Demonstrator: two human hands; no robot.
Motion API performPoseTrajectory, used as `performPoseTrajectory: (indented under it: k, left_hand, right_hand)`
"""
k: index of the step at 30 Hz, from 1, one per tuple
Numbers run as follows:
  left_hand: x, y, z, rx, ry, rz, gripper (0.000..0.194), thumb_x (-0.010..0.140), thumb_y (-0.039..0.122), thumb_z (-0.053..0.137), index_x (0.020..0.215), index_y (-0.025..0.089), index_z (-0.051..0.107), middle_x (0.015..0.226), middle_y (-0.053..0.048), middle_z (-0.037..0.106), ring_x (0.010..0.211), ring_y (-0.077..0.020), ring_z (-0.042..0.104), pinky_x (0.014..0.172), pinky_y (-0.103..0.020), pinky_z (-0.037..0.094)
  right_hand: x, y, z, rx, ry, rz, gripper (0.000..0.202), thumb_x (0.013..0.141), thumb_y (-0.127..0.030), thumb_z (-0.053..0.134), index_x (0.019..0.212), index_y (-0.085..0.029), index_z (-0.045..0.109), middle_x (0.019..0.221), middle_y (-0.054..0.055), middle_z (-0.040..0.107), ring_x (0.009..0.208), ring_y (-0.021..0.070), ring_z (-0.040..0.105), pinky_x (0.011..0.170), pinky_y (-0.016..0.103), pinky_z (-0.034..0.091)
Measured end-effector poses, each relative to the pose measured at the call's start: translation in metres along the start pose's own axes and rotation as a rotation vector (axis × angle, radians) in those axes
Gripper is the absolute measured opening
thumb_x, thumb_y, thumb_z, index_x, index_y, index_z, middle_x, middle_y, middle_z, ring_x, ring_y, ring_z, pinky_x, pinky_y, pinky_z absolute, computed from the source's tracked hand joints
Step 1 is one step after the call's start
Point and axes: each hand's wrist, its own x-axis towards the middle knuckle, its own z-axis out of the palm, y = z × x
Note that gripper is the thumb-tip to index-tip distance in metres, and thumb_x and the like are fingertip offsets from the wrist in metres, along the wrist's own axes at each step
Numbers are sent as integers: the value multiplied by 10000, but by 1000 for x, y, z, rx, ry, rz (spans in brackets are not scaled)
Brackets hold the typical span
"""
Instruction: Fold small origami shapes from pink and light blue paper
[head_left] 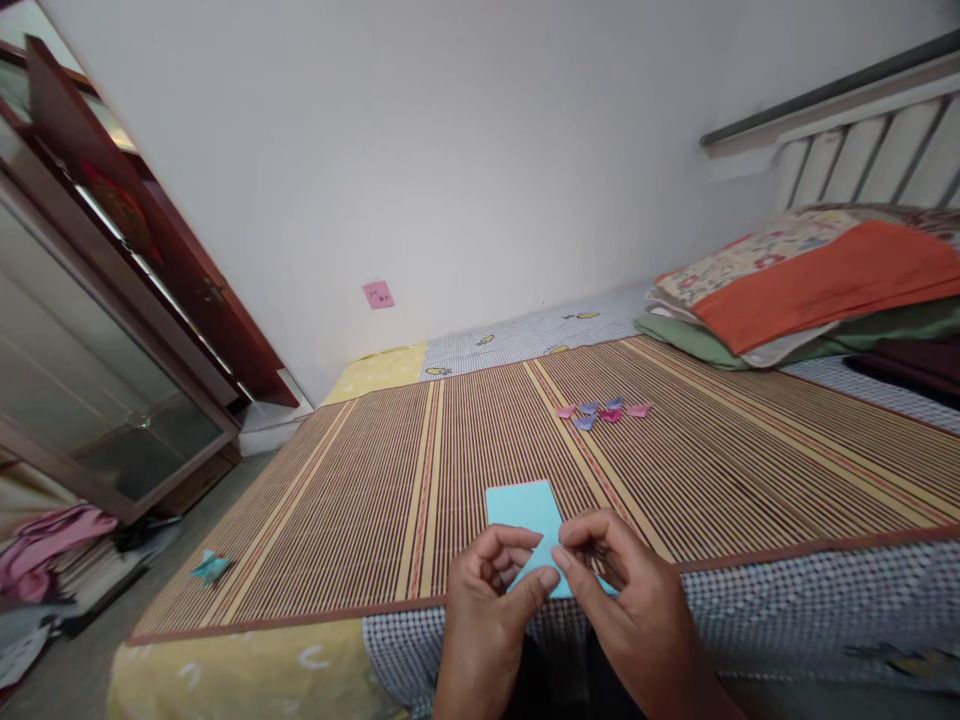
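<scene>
Far left of the frame, you had a reddish-brown door [172, 270] up top and pink cloth [67, 545] heaped lower down. Next, lower left, a teal folded piece [211, 568] lay on the striped mat [360, 490], near its left corner, well apart from you. It had pointed corners and looked finished, as far as I could judge. A pink note [378, 295] was on the wall, left of the frame's centre.

Lower centre, your left hand [491, 590] had its thumb and curled fingers pinched on the left side of the light-blue paper [564, 580]. That paper was between your two hands, just above the mat's near edge. A flat light-blue sheet [521, 505] lay just beyond it; couldn't tell whether the two were joined or apart.

Progress: the paper in your fingers showed slanted edges, so folding looked begun but incomplete, in my judgement. Fingers hid the creases, so the exact fold count couldn't be told. Shaping of this piece seemed left to do.

Right of centre, farther up the mat, small folded pieces [586, 423] in pink and purple sat clustered, seemingly done. Below them, your right hand [634, 590] gripped the paper's other side, thumb and index tip close together. Upper right: stacked bedding [832, 285].
</scene>
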Motion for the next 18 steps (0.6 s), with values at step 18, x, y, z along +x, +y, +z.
performPoseTrajectory:
  k: [18]
  left_hand:
    - [4,-4,2,-76,141,48,368,618,280,914,918,149,747,643,13,657,622,-130,625,608,-216,503]
  right_hand:
    - [6,0,-13,166,-416,297,202,929,-308,554,762,-196,564,679,-33,493,629,140,467,577,246,399]
